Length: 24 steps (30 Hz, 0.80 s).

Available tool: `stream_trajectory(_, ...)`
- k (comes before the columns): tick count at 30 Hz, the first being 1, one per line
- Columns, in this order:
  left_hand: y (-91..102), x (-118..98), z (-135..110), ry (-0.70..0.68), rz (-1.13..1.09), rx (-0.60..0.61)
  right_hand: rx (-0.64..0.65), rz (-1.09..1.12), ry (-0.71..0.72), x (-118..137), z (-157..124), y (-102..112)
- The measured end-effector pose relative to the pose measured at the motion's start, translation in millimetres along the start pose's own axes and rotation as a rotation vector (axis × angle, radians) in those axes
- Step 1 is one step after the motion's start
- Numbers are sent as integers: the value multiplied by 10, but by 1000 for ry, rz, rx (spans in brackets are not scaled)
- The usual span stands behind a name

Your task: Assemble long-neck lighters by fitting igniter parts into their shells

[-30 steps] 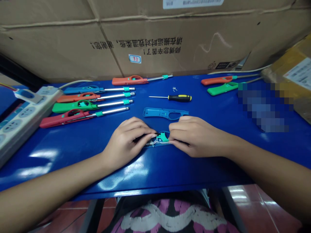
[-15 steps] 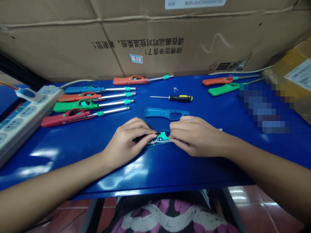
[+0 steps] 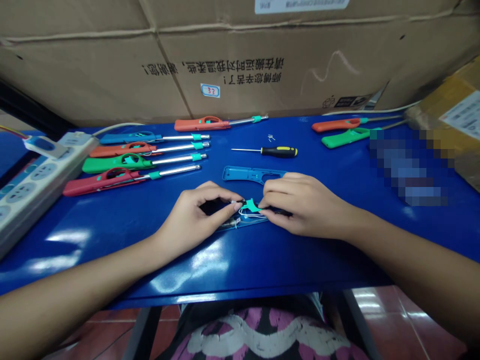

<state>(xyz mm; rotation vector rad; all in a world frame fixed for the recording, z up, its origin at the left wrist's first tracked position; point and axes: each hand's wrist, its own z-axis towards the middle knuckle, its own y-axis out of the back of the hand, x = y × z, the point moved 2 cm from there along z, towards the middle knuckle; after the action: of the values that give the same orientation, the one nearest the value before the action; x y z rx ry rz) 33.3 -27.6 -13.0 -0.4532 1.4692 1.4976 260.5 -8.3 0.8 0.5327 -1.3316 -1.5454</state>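
Observation:
Between my hands is a teal trigger (image 3: pixel 252 205) with a small black piece at its left end and thin white wires looping below it. My left hand (image 3: pixel 197 210) is closed, thumb and forefinger pinching the black piece. My right hand (image 3: pixel 303 205) is closed on the trigger's right end; a dark part shows under its fingers. Just beneath lies an opened blue lighter half-shell (image 3: pixel 249 221) with a metal fitting at its left, partly covered by both hands. The other blue half-shell (image 3: pixel 240 173) lies behind, its right end hidden by my right hand.
A black-and-yellow screwdriver (image 3: pixel 279 151) and several small screws (image 3: pixel 271 138) lie farther back. Lighters with exposed insides, such as the red one (image 3: pixel 101 183), are lined up left beside a power strip (image 3: pixel 41 175). Orange and green lighters (image 3: pixel 345 137) lie right. A large carton (image 3: pixel 240 60) stands behind.
The teal trigger has lifted and tilted, with the white wires and metal fitting now more exposed. My right hand has shifted slightly up, covering more of the rear half-shell.

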Motion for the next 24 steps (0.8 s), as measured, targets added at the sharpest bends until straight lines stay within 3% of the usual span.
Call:
stream_trajectory(4,-15,-9,-5,21,-59,9,-33,368,-240,-66,42,-57)
stream_trajectory(7,-27,-21,-4,17,-72,17,-59,544,-325,-84,74,-77)
stream_trajectory(16,-44,-49,-6,-30,-61,10,20,629,-377,-78,78,-80)
stream_trajectory(24,-36,-64,-6,-172,-6,48,20,625,-369,-94,72,-110)
